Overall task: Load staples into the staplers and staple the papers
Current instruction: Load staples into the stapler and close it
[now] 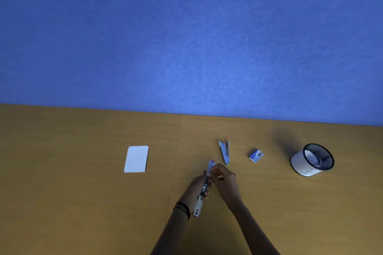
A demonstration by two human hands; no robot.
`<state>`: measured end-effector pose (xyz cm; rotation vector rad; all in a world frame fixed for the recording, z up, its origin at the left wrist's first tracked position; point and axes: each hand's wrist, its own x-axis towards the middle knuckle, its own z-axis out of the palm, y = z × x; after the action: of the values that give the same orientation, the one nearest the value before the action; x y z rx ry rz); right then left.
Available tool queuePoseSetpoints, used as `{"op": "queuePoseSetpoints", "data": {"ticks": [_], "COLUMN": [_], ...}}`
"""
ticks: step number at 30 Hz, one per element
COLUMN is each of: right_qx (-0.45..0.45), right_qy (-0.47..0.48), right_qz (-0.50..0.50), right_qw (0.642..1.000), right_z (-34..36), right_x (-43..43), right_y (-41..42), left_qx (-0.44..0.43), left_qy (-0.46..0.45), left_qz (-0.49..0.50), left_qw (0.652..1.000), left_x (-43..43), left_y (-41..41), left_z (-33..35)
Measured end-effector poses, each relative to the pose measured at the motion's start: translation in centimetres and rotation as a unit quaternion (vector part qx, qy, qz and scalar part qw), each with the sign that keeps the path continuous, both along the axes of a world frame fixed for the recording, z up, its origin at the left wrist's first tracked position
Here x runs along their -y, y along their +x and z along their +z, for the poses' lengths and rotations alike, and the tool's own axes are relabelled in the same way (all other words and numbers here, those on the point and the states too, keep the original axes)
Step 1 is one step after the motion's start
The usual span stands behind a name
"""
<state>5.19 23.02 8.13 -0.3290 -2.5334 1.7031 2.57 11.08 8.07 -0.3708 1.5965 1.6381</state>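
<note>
Two hands hold the opened stapler [199,204]: left hand [195,188] wraps its body, right hand [224,182] pinches at the magazine. A tilted staple strip could jam or spill.

left grip [198,184]: fingers curled round mid-body of stapler [198,205]
right grip [224,182]: fingertips bunched, pinching the stapler's upper end
left wrist: dark wristbands [182,210]
arms: bare forearms enter from the bottom edge, converging so the two grips nearly meet

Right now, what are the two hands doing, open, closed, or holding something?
Left hand: holding the opened stapler around its middle.
Right hand: pinching the same stapler's upper arm.
</note>
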Motion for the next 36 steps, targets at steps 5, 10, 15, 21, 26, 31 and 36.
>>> {"op": "queuePoseSetpoints", "data": {"ticks": [5, 10, 15, 21, 26, 31, 36], "right_qx": [-0.069, -0.104, -0.107, -0.149, -0.172, -0.248, -0.27], "right_qy": [0.051, 0.069, 0.084, 0.139, 0.266, 0.316, 0.297], "right_qz": [-0.037, -0.071, -0.067, -0.04, 0.111, 0.152, 0.097], "right_qw": [0.996, 0.99, 0.988, 0.978, 0.942, 0.903, 0.911], "right_z": [1.4, 2.7, 3.7, 4.8, 5.2, 6.5, 8.7], "right_x": [0.8, 0.3, -0.4, -0.9, 0.2, 2.3, 1.5], "right_y": [0.2, -0.5, -0.8, 0.8, 4.8, 7.1, 7.4], "left_qx": [-0.034, -0.04, -0.049, 0.018, 0.067, 0.083, -0.006], "left_qy": [-0.006, 0.014, 0.03, 0.134, 0.212, 0.23, 0.137], "left_qz": [0.025, 0.046, 0.053, 0.149, 0.282, 0.318, 0.224], "left_qw": [0.999, 0.998, 0.997, 0.98, 0.933, 0.916, 0.965], "left_x": [-0.7, -1.4, -2.1, -1.6, -0.9, -1.1, -0.7], "left_y": [0.1, 0.3, 0.6, 0.0, -1.6, -1.4, 0.7], "left_z": [1.9, 3.7, 4.9, 6.6, 7.6, 8.0, 7.9]}}
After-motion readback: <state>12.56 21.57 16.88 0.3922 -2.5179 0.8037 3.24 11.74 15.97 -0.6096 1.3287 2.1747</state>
